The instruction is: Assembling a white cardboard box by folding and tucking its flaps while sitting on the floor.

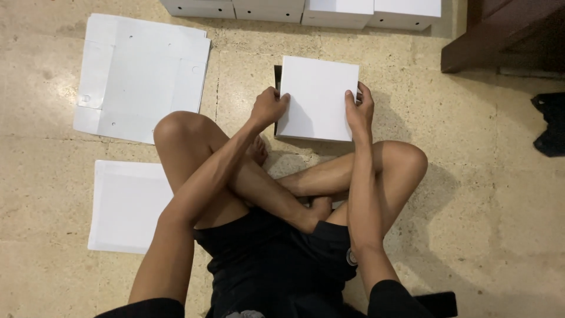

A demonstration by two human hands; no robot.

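White cardboard box point(318, 97): sits on the speckled stone floor point(488, 194) just ahead of the person's crossed legs, its plain top face up and a dark sliver showing along its left edge.
Left hand point(269, 107): curled against the box's left edge, fingers pressing the side; a narrow hold on the cardboard.
Right hand point(360, 111): laid along the right edge, thumb on top and fingers down the side, closed on the box.
Risk, squeeze: both hands press inward on thin card, so too much force would likely bow the walls or crease the top.
Risk, seating: the dark gap at the left suggests the parts may not sit square; pushing on one side only could jam or tear a flap.
Risk, slip: the smooth floor gives little hold, so the box may skate away from the knees.
Count, boxes in hand: one.
Count, finished white boxes point(306, 10) at the far wall: four in a row, cut off by the frame edge.
Count, flat sheets: two lots, an unfolded blank point(141, 76) up left and a plainer stack point(126, 203) beside the left knee; sheets per lot cannot be told.
Count, dark things: a brown wooden piece point(500, 32) and a black object point(550, 123) at the right, one each.
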